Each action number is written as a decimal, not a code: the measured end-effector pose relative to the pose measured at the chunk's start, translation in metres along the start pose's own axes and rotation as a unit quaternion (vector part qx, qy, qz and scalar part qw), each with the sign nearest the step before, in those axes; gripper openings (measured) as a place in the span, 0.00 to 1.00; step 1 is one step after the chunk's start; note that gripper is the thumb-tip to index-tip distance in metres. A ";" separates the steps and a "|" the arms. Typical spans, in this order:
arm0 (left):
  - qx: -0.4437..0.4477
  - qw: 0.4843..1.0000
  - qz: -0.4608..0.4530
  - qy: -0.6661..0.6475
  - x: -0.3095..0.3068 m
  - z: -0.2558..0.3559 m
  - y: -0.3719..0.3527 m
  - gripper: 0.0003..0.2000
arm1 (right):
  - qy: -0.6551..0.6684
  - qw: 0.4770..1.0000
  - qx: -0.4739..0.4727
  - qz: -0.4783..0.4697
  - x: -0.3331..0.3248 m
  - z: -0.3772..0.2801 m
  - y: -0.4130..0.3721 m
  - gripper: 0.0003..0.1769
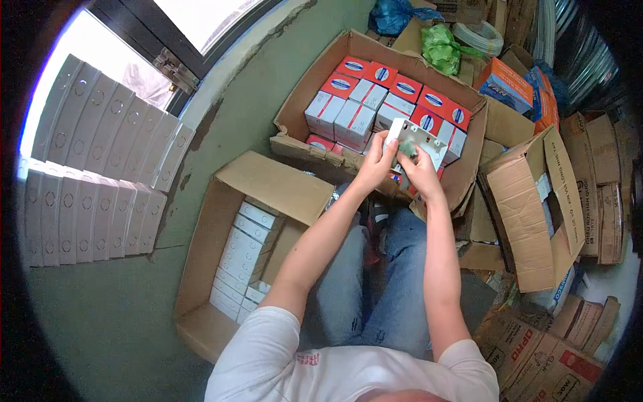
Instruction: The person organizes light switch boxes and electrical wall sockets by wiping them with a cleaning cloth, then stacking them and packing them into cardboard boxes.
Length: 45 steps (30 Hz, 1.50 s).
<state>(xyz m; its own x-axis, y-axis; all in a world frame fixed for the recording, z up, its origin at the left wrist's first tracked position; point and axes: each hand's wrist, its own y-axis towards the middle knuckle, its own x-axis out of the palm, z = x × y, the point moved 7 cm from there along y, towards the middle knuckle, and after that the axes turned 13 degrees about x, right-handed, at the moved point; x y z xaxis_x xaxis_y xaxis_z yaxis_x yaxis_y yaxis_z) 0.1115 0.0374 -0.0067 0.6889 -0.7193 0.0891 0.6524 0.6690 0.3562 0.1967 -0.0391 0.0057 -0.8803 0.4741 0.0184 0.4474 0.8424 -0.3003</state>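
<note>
A white plastic electrical wall box (434, 151), open side facing up, is held over the red-and-white cartons (406, 87). My left hand (379, 163) is closed around its left end, thumb pressed against the side. The fingers of my right hand (420, 173) are pinched at a small greenish, partly see-through packet (407, 148) inside the box. What the packet contains is too small to make out. Under both hands stands the large cardboard box (301, 151) that holds the rows of cartons.
At my left, a cardboard box (194, 275) holds several white boxes (241, 251). More white boxes (94, 214) are stacked by the window. To the right are an open carton (519, 208), orange-blue fan boxes (504, 86), a green bag (442, 50) and flattened cardboard (536, 348).
</note>
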 end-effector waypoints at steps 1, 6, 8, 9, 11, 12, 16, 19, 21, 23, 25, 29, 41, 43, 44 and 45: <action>0.011 1.000 0.000 0.015 -0.001 0.001 0.002 0.20 | 0.023 0.999 -0.011 0.038 -0.004 0.004 0.005 0.18; -0.029 0.997 -0.043 0.052 0.014 0.011 -0.002 0.20 | 0.168 0.953 -0.035 0.250 -0.024 0.013 0.015 0.19; -0.038 0.998 -0.035 0.047 0.011 0.003 -0.002 0.20 | 0.186 0.946 -0.045 0.262 -0.017 0.014 0.014 0.19; -0.056 0.997 -0.027 0.037 0.007 0.002 -0.004 0.19 | 0.176 0.957 -0.036 0.230 -0.013 0.007 0.011 0.18; -0.030 0.999 0.009 0.029 0.001 0.005 -0.002 0.19 | 0.098 0.986 0.000 0.133 -0.006 -0.003 0.009 0.17; 0.017 0.999 0.037 0.033 -0.004 0.005 0.000 0.19 | 0.056 0.995 -0.023 0.082 -0.004 -0.005 0.011 0.16; 0.006 0.998 0.053 0.043 -0.010 -0.002 0.001 0.18 | -0.054 0.987 -0.075 0.135 0.001 -0.003 0.010 0.13; 0.035 0.998 0.026 0.054 0.004 0.002 -0.003 0.19 | 0.112 0.954 -0.094 0.261 -0.014 -0.008 0.010 0.11; 0.036 0.996 0.002 0.086 0.007 0.009 -0.005 0.20 | 0.105 0.942 -0.097 0.304 -0.016 -0.004 0.009 0.10; -0.009 0.993 -0.016 0.118 0.006 0.018 -0.007 0.22 | 0.087 0.924 -0.103 0.358 -0.014 0.002 0.005 0.10; 0.029 0.992 -0.005 0.125 0.005 0.015 -0.008 0.23 | -0.026 0.906 -0.122 0.405 -0.007 -0.022 -0.014 0.10; 0.025 0.990 0.026 0.133 -0.003 0.033 -0.013 0.22 | -0.129 0.859 -0.202 0.453 0.003 -0.047 -0.036 0.12; 0.320 0.711 -0.065 0.623 -0.110 0.281 -0.005 0.30 | 0.084 0.916 -0.053 0.388 -0.026 0.018 -0.001 0.29; 0.382 0.622 -0.070 0.680 -0.119 0.354 -0.021 0.34 | 0.067 0.934 0.030 0.351 -0.032 0.059 0.027 0.28; 0.403 0.578 -0.062 0.707 -0.121 0.394 -0.031 0.33 | 0.055 0.938 0.037 0.339 -0.028 0.059 0.026 0.27; 0.422 0.533 -0.053 0.731 -0.123 0.432 -0.040 0.31 | 0.041 0.942 0.043 0.329 -0.023 0.055 0.024 0.27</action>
<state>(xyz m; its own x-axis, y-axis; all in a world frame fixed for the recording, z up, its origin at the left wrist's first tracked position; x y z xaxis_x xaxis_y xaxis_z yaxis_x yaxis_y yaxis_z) -0.1359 0.0181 0.3702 0.5757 0.5830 -0.5733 0.7619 -0.1280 0.6349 0.2188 -0.0436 -0.0542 -0.3997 0.9081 -0.1253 0.8747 0.3370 -0.3482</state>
